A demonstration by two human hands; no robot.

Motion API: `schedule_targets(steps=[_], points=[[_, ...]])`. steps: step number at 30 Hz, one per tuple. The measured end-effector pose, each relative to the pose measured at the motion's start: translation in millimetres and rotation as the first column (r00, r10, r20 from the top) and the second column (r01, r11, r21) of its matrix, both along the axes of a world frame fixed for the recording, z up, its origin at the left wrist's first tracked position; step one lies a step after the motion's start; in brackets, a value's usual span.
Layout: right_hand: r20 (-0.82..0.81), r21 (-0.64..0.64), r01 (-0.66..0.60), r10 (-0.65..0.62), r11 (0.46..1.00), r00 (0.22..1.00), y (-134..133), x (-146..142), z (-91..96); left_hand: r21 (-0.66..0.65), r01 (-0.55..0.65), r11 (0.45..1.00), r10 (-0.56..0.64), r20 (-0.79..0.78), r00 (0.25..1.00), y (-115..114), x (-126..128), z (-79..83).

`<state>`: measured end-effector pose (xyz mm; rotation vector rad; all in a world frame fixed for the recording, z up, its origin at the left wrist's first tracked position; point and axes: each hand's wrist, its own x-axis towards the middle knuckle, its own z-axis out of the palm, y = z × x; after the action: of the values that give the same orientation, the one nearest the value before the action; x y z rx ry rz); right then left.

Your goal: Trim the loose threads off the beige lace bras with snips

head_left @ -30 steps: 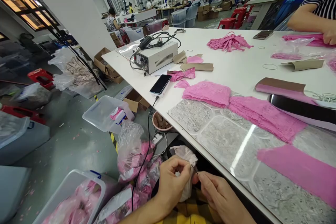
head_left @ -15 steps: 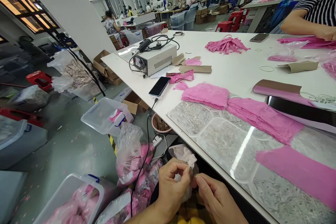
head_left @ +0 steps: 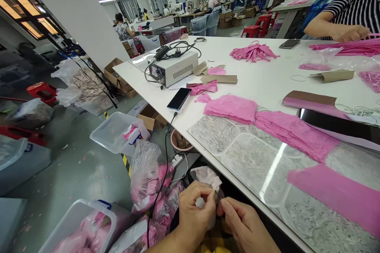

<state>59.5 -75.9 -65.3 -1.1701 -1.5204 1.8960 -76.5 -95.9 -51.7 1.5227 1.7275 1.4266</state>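
Note:
My left hand (head_left: 196,207) is closed in a pinch low in front of me, beside the table edge. At its fingertips is a pale, whitish-pink cloth (head_left: 208,174), which bunches up behind the hand and shows again below it. Close by on the right, my right hand (head_left: 245,221) has thumb and forefinger pressed together. A thin dark line shows between the two sets of fingertips, too small to name. Part of the cloth is hidden by my left hand.
On the white table (head_left: 219,49) lie pink lace stacks (head_left: 231,107), a pink sheet (head_left: 335,193), a phone (head_left: 179,99) and a grey power box (head_left: 175,69). Bagged pink goods (head_left: 148,185) and plastic bins (head_left: 118,132) stand left. Across, a person's hand (head_left: 353,33) handles pink strips.
My hands stay pinched close together, with the right fingertips slightly shifted. The person in the striped top has moved a hand left and raised it above the pink strips.

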Motion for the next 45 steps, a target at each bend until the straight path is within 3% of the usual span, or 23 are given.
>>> schedule_targets(steps=[7, 10, 13, 17, 21, 25, 28, 31, 36, 40, 45], points=[[0.003, -0.011, -0.004, 0.004, 1.000, 1.000, 0, -1, -1.9, 0.012, -0.001, 1.000, 0.000, 0.015, 1.000, 1, 0, -1.4], [-0.019, -0.026, 0.005, -0.006, 1.000, 1.000, 1, 0, 3.2, -0.048, -0.017, 0.999, 0.021, 0.084, 0.996, 1, 0, -2.5], [-0.030, -0.040, 0.092, -0.093, 0.995, 0.995, 2, 2, 12.6, -0.128, -0.039, 0.991, 0.060, 0.159, 0.985, 1, 0, -3.3], [0.029, 0.185, 0.262, -0.272, 0.947, 0.962, 7, 3, 21.0, -0.135, -0.011, 0.991, 0.032, 0.157, 0.987, 1, -1, -2.5], [0.133, 0.448, 0.156, -0.238, 0.880, 0.962, 12, -2, 16.7, -0.074, 0.034, 0.997, -0.029, 0.063, 0.998, 0, 1, 1.7], [0.192, 0.535, 0.081, -0.213, 0.841, 0.958, 14, -5, 12.7, -0.013, 0.055, 0.998, -0.056, -0.021, 0.998, 0, 3, 6.4], [0.178, 0.469, 0.117, -0.224, 0.875, 0.958, 16, -8, 15.3, 0.007, 0.065, 0.998, -0.065, -0.038, 0.997, 0, 5, 7.8], [0.126, 0.269, 0.190, -0.230, 0.944, 0.965, 18, -11, 18.9, -0.008, 0.059, 0.998, -0.059, -0.010, 0.998, 0, 5, 6.9], [-0.001, 0.045, 0.248, -0.248, 0.968, 0.969, 22, -12, 18.7, -0.167, 0.024, 0.986, 0.011, 0.206, 0.979, 2, 3, 6.3], [-0.019, 0.019, 0.209, -0.209, 0.978, 0.978, 23, -7, 16.4, -0.268, 0.031, 0.963, 0.054, 0.304, 0.951, 5, -1, 7.4], [-0.005, 0.081, 0.136, -0.136, 0.987, 0.991, 26, -4, 18.9, -0.235, 0.065, 0.970, -0.008, 0.235, 0.972, 6, -3, 7.3]])
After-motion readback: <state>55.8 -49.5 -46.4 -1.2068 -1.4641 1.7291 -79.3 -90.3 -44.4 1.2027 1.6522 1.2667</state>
